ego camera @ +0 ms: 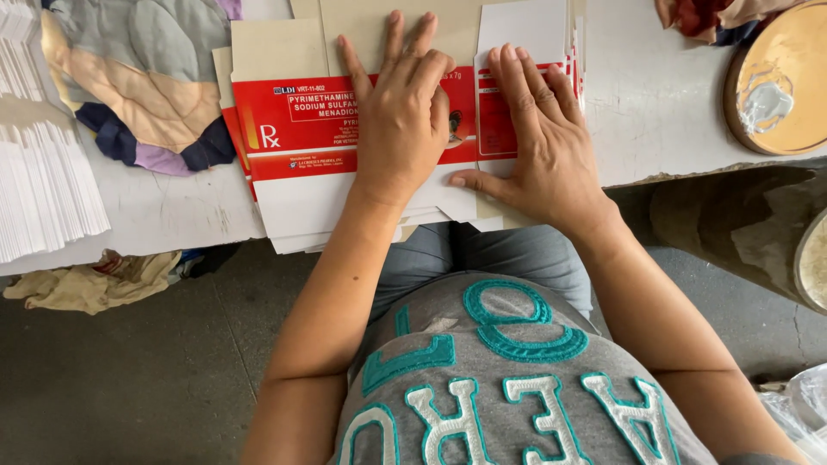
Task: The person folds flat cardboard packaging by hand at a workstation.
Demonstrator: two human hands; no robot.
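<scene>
A stack of flat, unfolded red-and-white cardboard cartons [297, 138] lies on the white table [663, 95] in front of me. My left hand [401, 112] rests flat, palm down, on the middle of the top carton, fingers spread. Beside it, my right hand [543, 138] presses flat on the carton's right end, thumb stretched toward the near edge. Neither hand grips anything. Brown cardboard flaps [276, 47] stick out at the far side of the stack.
A fanned pile of white card blanks [43, 185] lies at the left. A patchwork cloth [142, 73] sits at the back left. A round wooden board with glue [780, 82] is at the right. A rag [95, 282] hangs below the table edge.
</scene>
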